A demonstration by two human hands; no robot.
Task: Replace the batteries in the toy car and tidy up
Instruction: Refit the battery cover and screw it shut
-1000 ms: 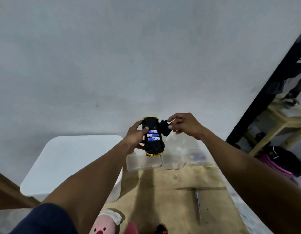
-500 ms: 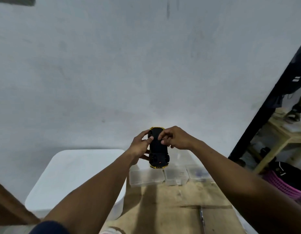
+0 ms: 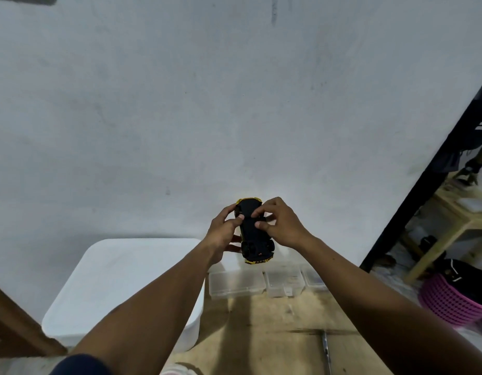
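Left hand (image 3: pixel 223 235) curls round the upturned toy car (image 3: pixel 257 247) from 9 o'clock and the right hand (image 3: pixel 283 223) pinches its black underside from 3 o'clock, clear boxes (image 3: pixel 235 282) at its 6 o'clock, and uneven pressure could leave the battery lid (image 3: pixel 249 230) crooked and popping loose.

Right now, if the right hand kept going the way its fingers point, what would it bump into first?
The car. The right hand points its fingers left, and they touch the car's black underside. The left hand grips the far side, just beyond.
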